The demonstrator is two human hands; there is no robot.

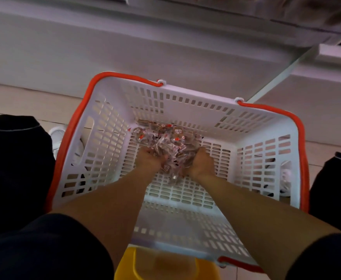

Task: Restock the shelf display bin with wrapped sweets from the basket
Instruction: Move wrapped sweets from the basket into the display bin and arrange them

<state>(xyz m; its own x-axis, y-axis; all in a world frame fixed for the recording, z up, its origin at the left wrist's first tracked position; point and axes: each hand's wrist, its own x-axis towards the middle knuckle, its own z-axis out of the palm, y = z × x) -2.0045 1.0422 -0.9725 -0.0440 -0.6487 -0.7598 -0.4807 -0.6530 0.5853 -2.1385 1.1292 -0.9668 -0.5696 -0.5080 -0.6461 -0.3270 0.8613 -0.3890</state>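
Left hand and right hand cup the last clear-wrapped red-labelled sweets in the near-empty white slotted plastic basket; restocking looks nearly finished.

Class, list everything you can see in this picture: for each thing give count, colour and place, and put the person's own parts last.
basket: one, white slatted plastic with orange-red handles, on the floor in the middle.
sweets: a heap, too many to count, clear wrappers with red and white marks, at the far end of the basket's bottom.
yellow object: one, at the bottom edge, under the basket's near rim; cannot tell what it is.
floor: pale tiles, around the basket.
shelf base: white panel, behind the basket.
left hand: closed on sweets.
right hand: closed on sweets.
sleeves: two, dark, at the bottom corners.
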